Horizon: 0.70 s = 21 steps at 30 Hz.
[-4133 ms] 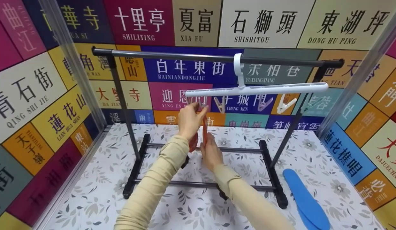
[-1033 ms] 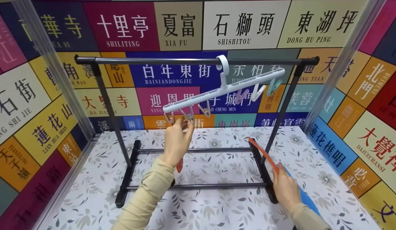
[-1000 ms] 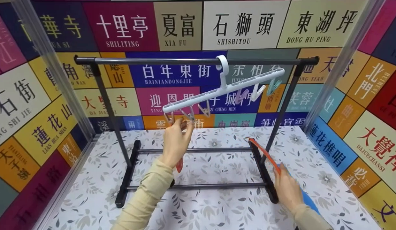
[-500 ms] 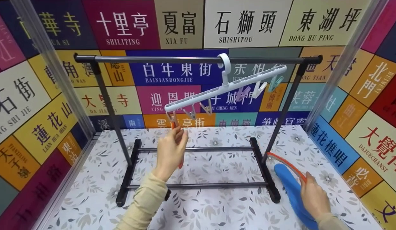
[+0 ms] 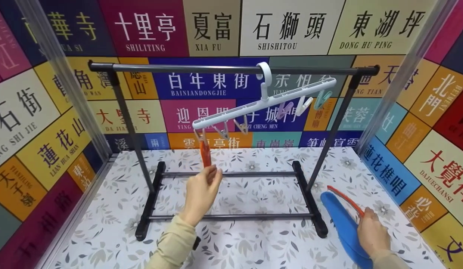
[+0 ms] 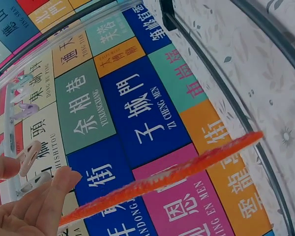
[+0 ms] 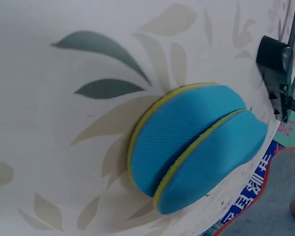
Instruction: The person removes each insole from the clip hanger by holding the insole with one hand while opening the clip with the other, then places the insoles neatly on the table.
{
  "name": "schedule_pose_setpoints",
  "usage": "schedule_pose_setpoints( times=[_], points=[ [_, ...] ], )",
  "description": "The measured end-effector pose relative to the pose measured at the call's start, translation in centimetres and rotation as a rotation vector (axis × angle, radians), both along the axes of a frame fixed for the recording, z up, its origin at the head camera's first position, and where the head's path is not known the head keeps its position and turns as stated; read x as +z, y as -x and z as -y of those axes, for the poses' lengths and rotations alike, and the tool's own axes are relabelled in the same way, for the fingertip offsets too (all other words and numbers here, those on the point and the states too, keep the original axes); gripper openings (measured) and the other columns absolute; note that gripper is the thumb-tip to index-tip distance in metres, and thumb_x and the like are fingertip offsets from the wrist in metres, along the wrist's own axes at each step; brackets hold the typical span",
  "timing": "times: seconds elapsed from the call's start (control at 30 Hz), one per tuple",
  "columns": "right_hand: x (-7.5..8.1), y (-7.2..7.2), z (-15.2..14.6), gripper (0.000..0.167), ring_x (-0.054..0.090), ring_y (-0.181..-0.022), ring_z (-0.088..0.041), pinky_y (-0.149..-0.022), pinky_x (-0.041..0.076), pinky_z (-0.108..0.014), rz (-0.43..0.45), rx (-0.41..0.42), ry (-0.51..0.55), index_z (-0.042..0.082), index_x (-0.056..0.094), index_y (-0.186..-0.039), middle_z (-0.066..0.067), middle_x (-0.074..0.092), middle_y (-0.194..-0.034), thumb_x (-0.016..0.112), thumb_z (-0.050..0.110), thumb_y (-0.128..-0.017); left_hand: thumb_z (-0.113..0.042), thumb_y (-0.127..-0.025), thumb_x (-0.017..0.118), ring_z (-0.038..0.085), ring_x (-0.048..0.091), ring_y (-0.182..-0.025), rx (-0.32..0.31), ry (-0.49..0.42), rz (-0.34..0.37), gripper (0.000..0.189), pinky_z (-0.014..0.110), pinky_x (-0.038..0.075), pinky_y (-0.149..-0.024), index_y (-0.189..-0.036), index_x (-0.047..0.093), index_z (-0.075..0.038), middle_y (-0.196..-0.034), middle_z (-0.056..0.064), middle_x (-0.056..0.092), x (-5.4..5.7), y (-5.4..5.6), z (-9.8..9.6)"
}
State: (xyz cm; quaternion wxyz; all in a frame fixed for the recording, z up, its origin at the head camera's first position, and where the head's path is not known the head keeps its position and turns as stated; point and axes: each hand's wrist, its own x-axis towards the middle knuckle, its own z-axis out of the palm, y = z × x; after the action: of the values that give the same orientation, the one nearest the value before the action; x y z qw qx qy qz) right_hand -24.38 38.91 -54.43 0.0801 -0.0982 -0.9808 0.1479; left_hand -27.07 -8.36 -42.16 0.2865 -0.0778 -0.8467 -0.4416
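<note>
An orange insole (image 5: 205,153) hangs edge-on from the clip at the lower left end of the white clip hanger (image 5: 231,114). My left hand (image 5: 201,192) is at the insole's lower part, which it hides in the head view. In the left wrist view the thumb and fingers (image 6: 51,201) stand apart, with the insole's edge passing behind the fingers. My right hand (image 5: 373,231) grips a second insole (image 5: 347,200), grey with a red edge, over the table at the right. A pair of blue insoles (image 5: 341,226) with yellow undersides lies just beside that hand.
The hanger hooks over the top bar (image 5: 186,68) of a black rack and tilts down to the left. Several other clips, among them a purple clip (image 5: 285,109) and a green clip (image 5: 322,99), hang from it. A patterned cloth (image 5: 254,246) covers the table.
The left hand has left the clip and moved down along the orange insole, which stays hanging. The right hand has carried its insole away to the right, beside the blue pair. The hanger has tilted left-down.
</note>
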Motion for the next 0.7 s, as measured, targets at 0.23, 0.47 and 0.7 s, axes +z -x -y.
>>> schedule_pose_setpoints(
  times=[0.23,0.47,0.7],
  points=[
    [-1.5,0.5,0.2,0.045,0.048,-0.111,-0.065,-0.080,0.049,-0.068,-0.018,0.052,-0.058,-0.025,0.033,-0.134,-0.049,0.037,-0.133,0.041,0.003,-0.100,-0.028,-0.097,0.064,0.024,0.075,-0.086,-0.024,-0.003,0.055,0.036,0.031,0.060,-0.073,-0.112,0.070,0.004,-0.098,0.017,0.075,-0.9,-0.4,-0.2],
    [-2.3,-0.1,0.6,0.051,0.047,-0.115,-0.063,-0.084,0.048,-0.067,0.031,0.072,-0.077,-0.025,0.035,-0.134,-0.049,0.041,-0.130,0.049,0.011,-0.101,-0.028,-0.096,0.065,0.021,0.075,-0.082,0.004,0.002,0.035,0.035,0.032,0.060,-0.072,-0.109,0.072,0.003,-0.094,0.014,0.076,-1.6,-0.5,-0.4],
    [-2.5,-0.4,0.9,0.062,0.047,-0.115,-0.064,-0.085,0.046,-0.068,0.039,0.089,-0.063,-0.027,0.034,-0.133,-0.050,0.041,-0.129,0.051,0.023,-0.102,-0.028,-0.096,0.065,0.020,0.075,-0.079,-0.008,0.003,0.033,0.033,0.030,0.060,-0.069,-0.107,0.073,0.002,-0.093,0.013,0.077,-1.9,-0.7,-0.5]
  ],
)
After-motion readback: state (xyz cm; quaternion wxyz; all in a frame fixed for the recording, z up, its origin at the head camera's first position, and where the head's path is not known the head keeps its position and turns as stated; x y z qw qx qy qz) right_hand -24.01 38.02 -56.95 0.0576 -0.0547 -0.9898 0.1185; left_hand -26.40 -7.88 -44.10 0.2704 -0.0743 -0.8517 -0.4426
